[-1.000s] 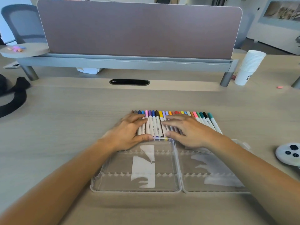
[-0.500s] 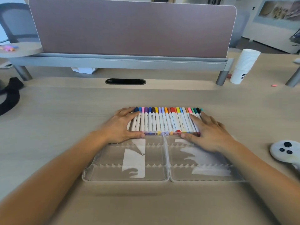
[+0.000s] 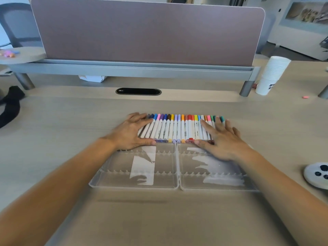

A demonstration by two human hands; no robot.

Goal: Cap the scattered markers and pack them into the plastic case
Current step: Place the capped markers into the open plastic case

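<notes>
A tight row of several capped markers (image 3: 179, 129), white barrels with coloured caps, lies on the desk just beyond the open clear plastic case (image 3: 177, 167). The case lies flat with both halves empty, ridged dividers showing. My left hand (image 3: 130, 133) lies flat on the left end of the row, fingers straight, thumb along the markers' near ends. My right hand (image 3: 220, 137) lies flat on the right end, fingers spread over the markers, thumb at their near ends. The rightmost markers are partly hidden under my right hand.
A mauve divider panel (image 3: 147, 31) on a grey rail crosses the back. A stack of white paper cups (image 3: 270, 75) stands back right. A white controller (image 3: 317, 174) lies at the right edge, a black strap (image 3: 10, 105) at the left. A cable slot (image 3: 138, 91) sits behind the markers.
My right hand slid from the middle of the row to its right end, and the fanned markers were squeezed into a straight, tight row between both hands.
</notes>
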